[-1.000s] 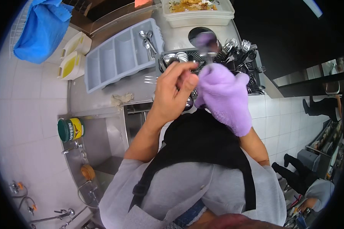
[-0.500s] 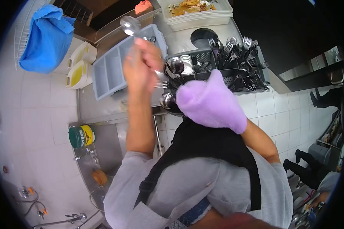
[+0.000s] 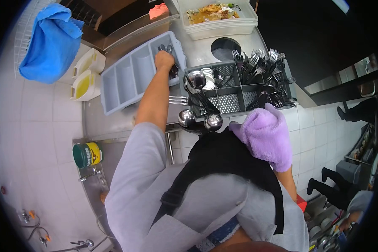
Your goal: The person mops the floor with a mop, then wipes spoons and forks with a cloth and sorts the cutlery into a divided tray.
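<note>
My left hand (image 3: pixel 164 60) is down in the right-hand compartment of a grey cutlery tray (image 3: pixel 122 91), its fingers closed on a spoon (image 3: pixel 162 47) among other spoons lying there. A fluffy purple cloth (image 3: pixel 266 136) is bunched over my right hand, which it hides, in front of my apron. Just beyond the cloth stands a dark grey divided cutlery basket (image 3: pixel 233 89). Forks (image 3: pixel 256 56), black-looking cutlery and ladles (image 3: pixel 196 80) fill several of its sections. One large fork (image 3: pixel 178 100) sticks out from its left side.
White stacked tubs (image 3: pixel 220 27) with food scraps stand at the back, behind a round counter hole (image 3: pixel 225 48). Left are a blue cloth (image 3: pixel 52 46), two cream containers (image 3: pixel 86 86), a green can (image 3: pixel 87 154) and a sink. Another person's legs (image 3: pixel 329 187) show at right.
My left hand has carried the spoon from above the tray's edge down into its right compartment. My right hand and the purple cloth have moved right and nearer my body, uncovering basket sections.
</note>
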`<state>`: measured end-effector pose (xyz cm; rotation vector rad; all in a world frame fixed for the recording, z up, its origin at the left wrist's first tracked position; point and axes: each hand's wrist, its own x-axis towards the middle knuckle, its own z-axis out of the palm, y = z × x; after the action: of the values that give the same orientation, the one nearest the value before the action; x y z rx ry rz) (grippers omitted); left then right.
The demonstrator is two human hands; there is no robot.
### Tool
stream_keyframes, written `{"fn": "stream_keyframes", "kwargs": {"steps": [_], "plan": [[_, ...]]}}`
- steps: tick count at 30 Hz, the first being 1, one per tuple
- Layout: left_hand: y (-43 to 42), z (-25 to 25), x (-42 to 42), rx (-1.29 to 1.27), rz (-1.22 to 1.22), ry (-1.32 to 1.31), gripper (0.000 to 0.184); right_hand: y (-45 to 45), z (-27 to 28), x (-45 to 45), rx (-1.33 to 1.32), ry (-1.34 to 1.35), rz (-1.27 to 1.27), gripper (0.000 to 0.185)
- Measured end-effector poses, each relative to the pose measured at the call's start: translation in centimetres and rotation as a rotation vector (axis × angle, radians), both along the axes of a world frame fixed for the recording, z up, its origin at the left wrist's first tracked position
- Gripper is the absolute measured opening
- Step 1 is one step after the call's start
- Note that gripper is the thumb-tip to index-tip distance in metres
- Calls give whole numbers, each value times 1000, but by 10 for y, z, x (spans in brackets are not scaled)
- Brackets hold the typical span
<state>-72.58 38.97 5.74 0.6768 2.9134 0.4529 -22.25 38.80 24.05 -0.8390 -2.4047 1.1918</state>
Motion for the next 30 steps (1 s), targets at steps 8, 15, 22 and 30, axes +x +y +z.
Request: {"fn": "stream_keyframes", "kwargs": {"steps": [8, 15, 22, 30], "plan": [[-9, 26, 10, -166, -142, 47, 32, 1, 11, 0, -29, -136, -31, 50], [-27, 36, 38, -229, -245, 50, 27, 2, -11, 4, 42, 5, -111, 45], [-35, 10, 34, -103, -269, 78, 29, 0, -30, 2, 172, 219, -189, 31], [-48, 176, 142, 629, -492, 45, 30, 25, 47, 34, 650, -107, -163, 40]]}}
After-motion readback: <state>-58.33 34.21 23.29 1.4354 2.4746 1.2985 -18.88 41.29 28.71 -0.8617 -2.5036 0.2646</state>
